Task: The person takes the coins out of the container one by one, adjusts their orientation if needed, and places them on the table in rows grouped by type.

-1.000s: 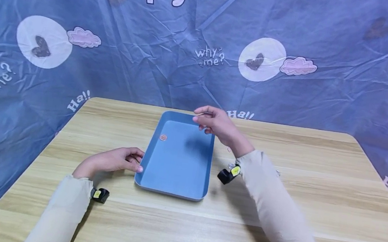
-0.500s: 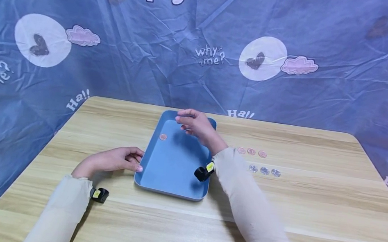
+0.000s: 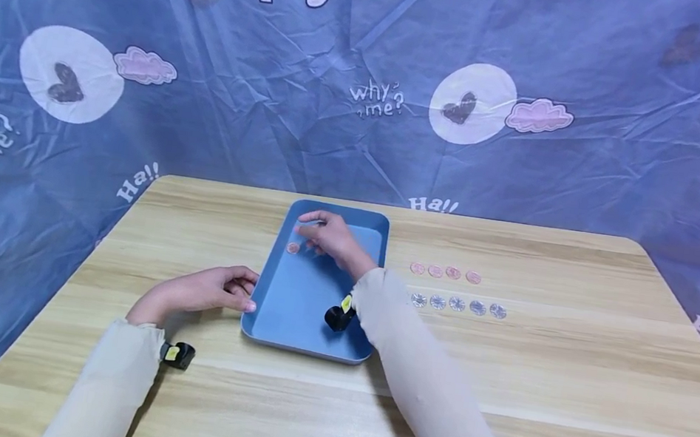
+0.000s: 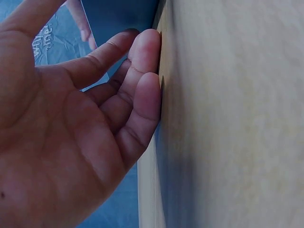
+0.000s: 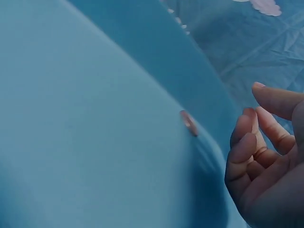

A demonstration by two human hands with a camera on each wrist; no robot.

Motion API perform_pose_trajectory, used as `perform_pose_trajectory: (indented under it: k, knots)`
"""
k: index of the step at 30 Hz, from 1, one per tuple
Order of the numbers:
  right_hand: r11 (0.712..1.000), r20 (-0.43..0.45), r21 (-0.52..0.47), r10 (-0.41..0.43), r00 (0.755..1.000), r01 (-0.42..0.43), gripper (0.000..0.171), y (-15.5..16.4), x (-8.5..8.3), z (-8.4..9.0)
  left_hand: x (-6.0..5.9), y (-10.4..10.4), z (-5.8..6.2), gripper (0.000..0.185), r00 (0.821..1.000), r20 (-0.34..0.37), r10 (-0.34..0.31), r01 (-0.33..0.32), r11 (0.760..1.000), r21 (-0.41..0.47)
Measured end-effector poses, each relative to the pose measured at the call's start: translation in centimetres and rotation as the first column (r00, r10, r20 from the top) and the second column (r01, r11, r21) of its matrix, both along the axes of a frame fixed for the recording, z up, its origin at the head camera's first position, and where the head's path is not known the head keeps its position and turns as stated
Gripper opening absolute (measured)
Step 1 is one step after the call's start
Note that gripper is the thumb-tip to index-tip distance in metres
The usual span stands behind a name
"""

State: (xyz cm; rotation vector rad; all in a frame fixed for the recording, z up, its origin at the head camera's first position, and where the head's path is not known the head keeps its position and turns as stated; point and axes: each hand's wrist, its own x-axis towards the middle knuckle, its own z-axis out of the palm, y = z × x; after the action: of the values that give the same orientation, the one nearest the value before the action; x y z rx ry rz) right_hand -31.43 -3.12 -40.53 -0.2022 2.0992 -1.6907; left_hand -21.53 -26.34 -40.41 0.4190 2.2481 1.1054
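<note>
A shallow blue tray [image 3: 285,318] lies on the table, with one copper-coloured coin [image 3: 293,248] inside near its left wall. My left hand [image 3: 201,292] holds the tray's left side near the front corner, thumb over the rim and fingers along the outer wall. Over the far half of the tray hovers my right hand [image 3: 335,237], its loosely bent fingers just above and right of the coin. In the right wrist view, nothing shows between thumb and fingertips of the right hand [image 5: 266,161], and the coin [image 5: 189,123] sits by the tray wall.
Right of the tray, a row of several copper-coloured coins [image 3: 435,271] lies behind a row of several silver-coloured coins [image 3: 457,304]. A blue printed cloth [image 3: 308,130] hangs behind the wooden table [image 3: 573,354].
My right hand has moved left across the tray and lowered toward the coin inside. Both coin rows on the table have come into view from behind the right arm. The left hand stays put.
</note>
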Motion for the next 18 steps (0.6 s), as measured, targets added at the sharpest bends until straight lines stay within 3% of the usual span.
perform_pose_trajectory:
  k: [10,18]
  knots:
    - [0.985,-0.045,0.133,0.119,0.992,-0.112,0.035,-0.3,0.4,-0.9,0.2,0.0,-0.2,0.061,1.000,0.000,-0.001,0.001,1.000,0.015]
    - [0.962,-0.112,0.248,0.145,0.983,-0.114,0.025,-0.5,0.1,-1.8,0.1,0.0,-0.3,0.062,1.000,-0.002,0.006,-0.006,1.000,0.016]
